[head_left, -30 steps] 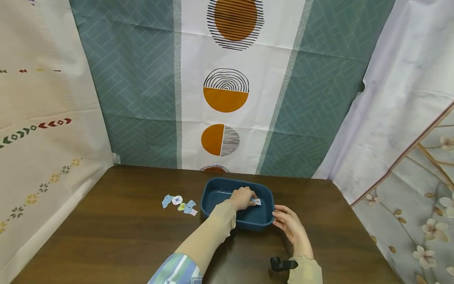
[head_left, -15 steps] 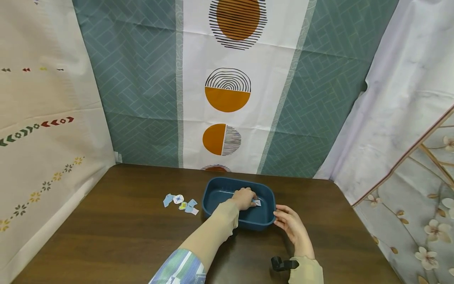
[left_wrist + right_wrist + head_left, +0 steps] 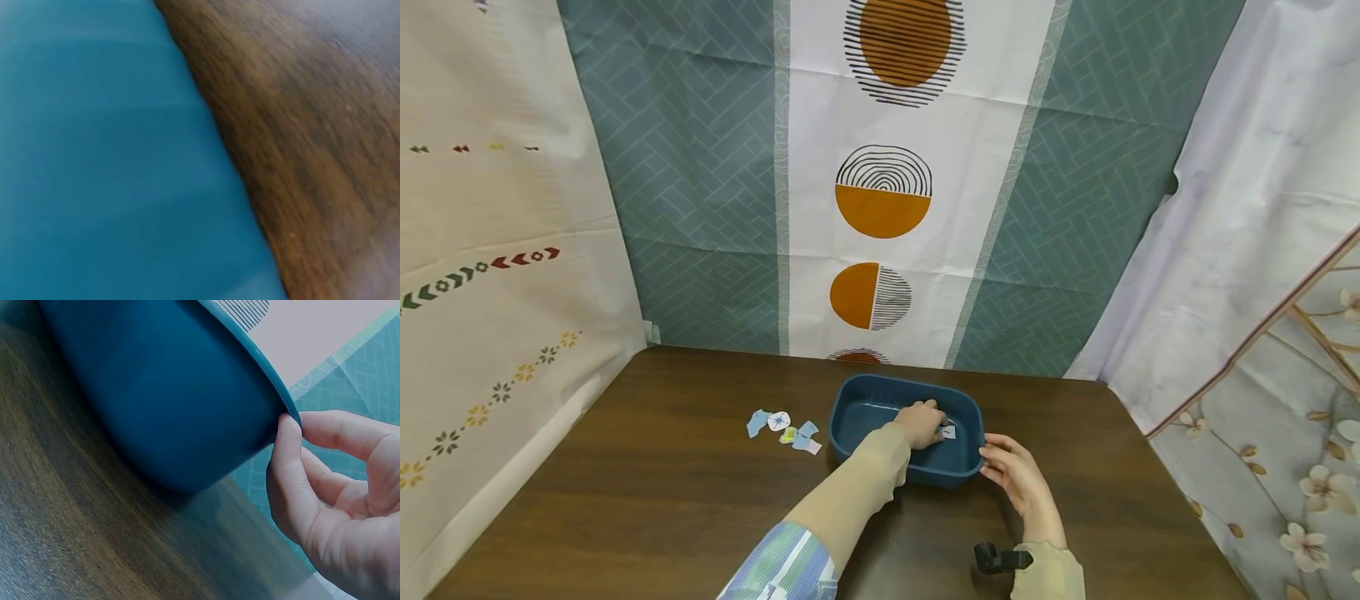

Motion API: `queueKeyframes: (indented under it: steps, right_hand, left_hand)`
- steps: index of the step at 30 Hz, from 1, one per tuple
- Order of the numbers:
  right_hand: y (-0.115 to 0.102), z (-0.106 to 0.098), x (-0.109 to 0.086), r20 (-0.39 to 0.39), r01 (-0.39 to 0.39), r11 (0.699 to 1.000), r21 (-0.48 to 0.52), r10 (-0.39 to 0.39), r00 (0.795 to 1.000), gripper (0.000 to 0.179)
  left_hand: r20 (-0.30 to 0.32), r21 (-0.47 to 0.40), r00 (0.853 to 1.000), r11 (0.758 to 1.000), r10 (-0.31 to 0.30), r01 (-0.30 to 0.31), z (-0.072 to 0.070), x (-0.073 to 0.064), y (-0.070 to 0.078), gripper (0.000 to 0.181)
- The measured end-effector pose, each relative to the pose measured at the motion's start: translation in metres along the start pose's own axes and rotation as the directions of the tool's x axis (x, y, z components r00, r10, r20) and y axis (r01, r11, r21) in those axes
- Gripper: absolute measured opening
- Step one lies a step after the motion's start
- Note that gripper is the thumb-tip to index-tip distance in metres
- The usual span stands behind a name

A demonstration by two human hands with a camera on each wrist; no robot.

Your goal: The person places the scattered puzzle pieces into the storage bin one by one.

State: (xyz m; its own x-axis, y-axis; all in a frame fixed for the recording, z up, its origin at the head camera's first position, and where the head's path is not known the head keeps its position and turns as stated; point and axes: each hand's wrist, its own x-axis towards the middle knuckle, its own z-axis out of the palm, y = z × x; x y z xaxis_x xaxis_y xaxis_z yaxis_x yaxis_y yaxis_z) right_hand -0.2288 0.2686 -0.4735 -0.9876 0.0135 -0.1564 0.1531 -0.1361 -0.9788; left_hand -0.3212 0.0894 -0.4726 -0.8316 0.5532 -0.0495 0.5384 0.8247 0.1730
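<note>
A dark blue plastic basin (image 3: pixel 857 427) with rounded corners stands on the brown table. My left hand (image 3: pixel 917 423) reaches down into it, fingers curled and thumb and forefinger at a small white and light blue paper cutout (image 3: pixel 950 432). The palm side of that hand is hidden in the head view. In the left wrist view, only the basin's outer wall (image 3: pixel 119 162) and wood grain show. At the basin's right end, my right hand (image 3: pixel 331 487) pinches the rim (image 3: pixel 275 381) between thumb and fingers.
Left of the basin, several paper cutouts (image 3: pixel 782 431) in light blue, white and yellow-green lie in a loose cluster on the table (image 3: pixel 700 500). A patterned cloth (image 3: pixel 707 208) hangs behind the table, with a pale curtain at each side.
My left fingers have shifted slightly to the right at the paper cutout in the basin. My right hand keeps its place on the rim. The head view has shifted a little.
</note>
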Motion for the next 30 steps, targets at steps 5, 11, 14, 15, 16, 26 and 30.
queueKeyframes:
  steps: [5,11,14,15,16,26,30]
  right_hand:
    - [0.002,0.002,0.001,-0.003,-0.004,1.000,-0.009,0.004,1.000,0.018]
    - [0.000,0.002,0.001,-0.011,-0.010,1.000,-0.002,0.010,1.000,0.020]
    - [0.001,0.001,0.001,-0.015,-0.008,1.000,-0.002,0.008,1.000,0.020]
    - [0.001,0.001,0.001,-0.016,-0.006,1.000,-0.002,0.006,1.000,0.019]
    - [0.001,0.001,0.001,-0.016,-0.007,1.000,0.001,0.007,1.000,0.019]
    - [-0.001,0.002,-0.001,-0.014,0.009,1.000,0.005,-0.009,1.000,0.018]
    - [0.000,0.002,-0.001,-0.017,0.009,1.000,-0.005,-0.009,1.000,0.017]
  left_hand:
    - [0.010,-0.012,1.000,1.000,-0.006,0.006,0.000,-0.003,-0.001,0.039]
    - [0.001,-0.028,1.000,1.000,-0.009,0.009,-0.004,-0.007,-0.002,0.043]
    - [0.004,-0.049,1.000,0.999,-0.014,0.014,-0.012,-0.013,-0.001,0.045]
    - [0.006,-0.061,1.000,0.998,-0.016,0.016,-0.016,-0.016,-0.001,0.046]
    - [0.006,-0.072,1.000,0.997,-0.018,0.019,-0.021,-0.019,-0.001,0.046]
    - [-0.118,-0.179,0.992,0.984,-0.044,0.023,-0.062,-0.048,-0.018,0.051]
    - [-0.159,-0.227,0.985,0.974,-0.061,0.024,-0.074,-0.063,-0.029,0.053]
